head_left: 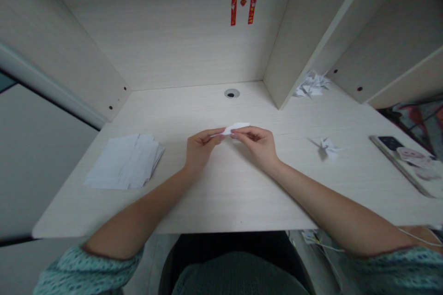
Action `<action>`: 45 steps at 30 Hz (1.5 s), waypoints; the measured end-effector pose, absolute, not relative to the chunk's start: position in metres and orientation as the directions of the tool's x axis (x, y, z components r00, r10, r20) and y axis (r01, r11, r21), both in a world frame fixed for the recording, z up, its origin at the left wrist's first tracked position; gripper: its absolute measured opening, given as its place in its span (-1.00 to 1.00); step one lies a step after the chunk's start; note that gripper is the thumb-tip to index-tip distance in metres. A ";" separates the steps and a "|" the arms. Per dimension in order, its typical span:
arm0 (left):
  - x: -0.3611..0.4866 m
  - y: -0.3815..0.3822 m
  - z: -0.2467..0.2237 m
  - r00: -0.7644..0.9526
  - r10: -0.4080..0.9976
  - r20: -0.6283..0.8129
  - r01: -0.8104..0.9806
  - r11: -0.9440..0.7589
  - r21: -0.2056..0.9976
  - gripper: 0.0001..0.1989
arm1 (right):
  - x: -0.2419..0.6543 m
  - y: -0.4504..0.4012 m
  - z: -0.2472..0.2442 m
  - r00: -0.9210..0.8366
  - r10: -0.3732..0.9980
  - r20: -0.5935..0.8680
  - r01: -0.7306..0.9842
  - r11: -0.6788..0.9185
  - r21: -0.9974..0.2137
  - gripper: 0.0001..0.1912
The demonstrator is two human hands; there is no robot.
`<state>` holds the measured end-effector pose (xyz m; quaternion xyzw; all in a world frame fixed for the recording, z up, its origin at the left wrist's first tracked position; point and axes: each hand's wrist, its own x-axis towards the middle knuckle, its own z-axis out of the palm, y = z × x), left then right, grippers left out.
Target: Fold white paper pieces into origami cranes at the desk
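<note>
Between my two hands, just above the middle of the desk, is a small piece of folded white paper (pixel 239 125). My left hand (pixel 204 145) pinches its left end between thumb and fingers. The thumb and fingertips of my right hand (pixel 259 145) close on it from the right, and its white upper edge shows above them. My fingers cover part of it, so its full folded shape cannot be made out. To the right of my right hand, a folded paper crane (pixel 328 147) rests by itself on the desk.
A fanned stack of white paper sheets (pixel 124 161) lies on the left. A phone (pixel 408 163) is at the right edge. Several folded white papers (pixel 313 84) are heaped behind the upright divider (pixel 304 41). A cable hole (pixel 231 93) sits near the back panel.
</note>
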<state>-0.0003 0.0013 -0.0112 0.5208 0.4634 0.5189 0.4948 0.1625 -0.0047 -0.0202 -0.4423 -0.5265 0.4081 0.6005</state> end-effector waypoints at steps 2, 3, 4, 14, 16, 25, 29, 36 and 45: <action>-0.001 0.002 -0.011 0.022 0.997 0.071 -0.007 -0.071 0.997 -0.74 | 0.162 -0.004 -0.020 0.104 0.966 0.238 -0.056 0.245 -0.968 -0.88; -0.001 0.002 -0.011 0.022 0.998 0.067 0.002 -0.067 0.998 -0.74 | 0.162 -0.004 -0.019 0.101 0.970 0.222 -0.075 0.230 -0.970 -0.88; 0.000 0.002 -0.011 0.023 0.998 0.064 0.009 -0.064 0.998 -0.74 | 0.161 -0.004 -0.019 0.099 0.973 0.208 -0.093 0.217 -0.972 -0.88; 0.002 0.001 -0.010 0.069 0.998 -0.002 -0.067 0.007 0.998 -0.68 | 0.162 -0.003 -0.019 0.110 0.980 0.167 -0.108 0.179 -0.978 -0.81; 0.002 0.001 -0.010 0.072 0.997 -0.012 -0.077 0.017 0.997 -0.66 | 0.162 -0.003 -0.019 0.108 0.982 0.157 -0.114 0.169 -0.979 -0.80; 0.003 0.001 -0.010 0.060 0.998 -0.006 -0.090 0.012 0.996 -0.65 | 0.160 -0.004 -0.018 0.117 0.983 0.142 -0.162 0.160 -0.974 -0.80; 0.003 0.000 -0.010 0.058 0.998 0.009 -0.096 -0.003 0.995 -0.67 | 0.160 -0.004 -0.019 0.112 0.984 0.137 -0.214 0.159 -0.964 -0.80; 0.003 -0.002 -0.010 0.048 0.998 0.030 -0.102 -0.025 0.995 -0.68 | 0.160 -0.003 -0.020 0.109 0.985 0.130 -0.218 0.152 -0.964 -0.78; 0.002 -0.002 -0.012 0.110 0.989 0.097 -0.079 -0.089 0.993 -0.68 | 0.161 -0.001 -0.021 0.118 0.985 0.125 -0.212 0.148 -0.966 -0.77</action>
